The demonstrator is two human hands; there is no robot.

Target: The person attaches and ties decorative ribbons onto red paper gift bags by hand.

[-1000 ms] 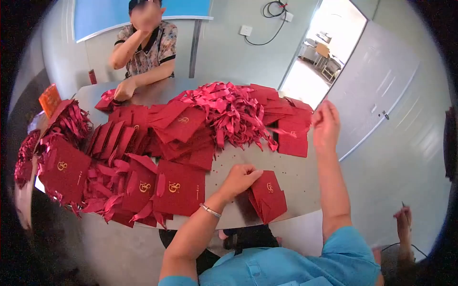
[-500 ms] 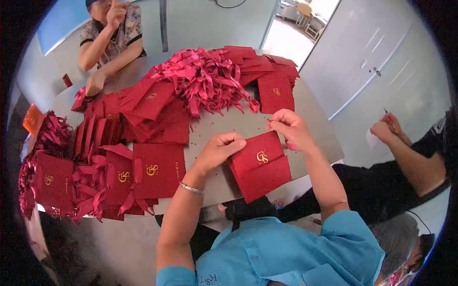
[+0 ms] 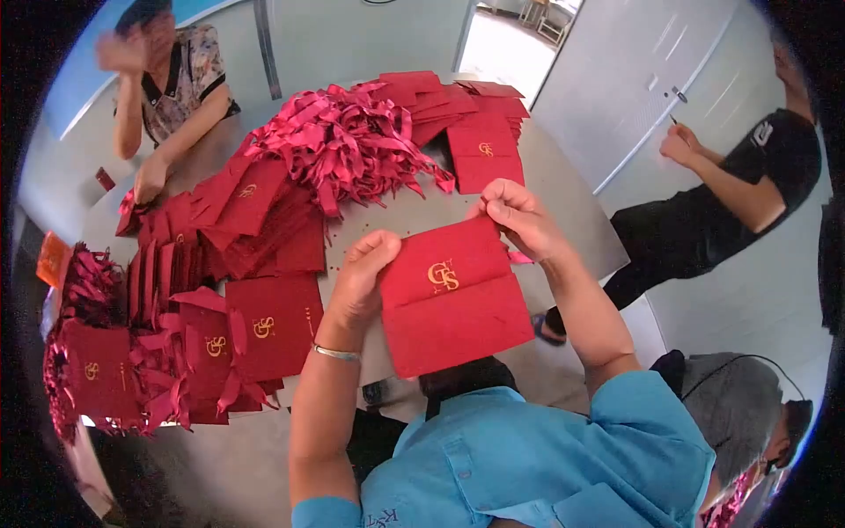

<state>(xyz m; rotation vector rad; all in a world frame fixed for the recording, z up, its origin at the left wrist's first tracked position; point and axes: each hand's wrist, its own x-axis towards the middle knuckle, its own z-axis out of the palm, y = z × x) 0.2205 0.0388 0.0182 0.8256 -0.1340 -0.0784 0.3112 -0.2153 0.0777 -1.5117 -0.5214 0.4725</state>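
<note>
A flat red gift bag with gold letters and a crosswise fold is held up in front of my chest, above the table edge. My left hand grips its left edge, thumb on the front face. At the bag's upper right corner my right hand is closed in a pinch. A short pink ribbon shows below its palm; what lies between the fingertips is mostly hidden, seemingly ribbon. Beyond the bag lies a big heap of pink ribbons.
Stacked red bags cover the table's left side, with ribboned bags nearer me. More bags lie at the back right. One person sits across the table; another in black is at the right, and someone in grey sits lower right.
The bag has come nearer and turned flatter towards me, shifting slightly left with both hands. My view has swung a little. The person across has moved a raised hand leftward.
</note>
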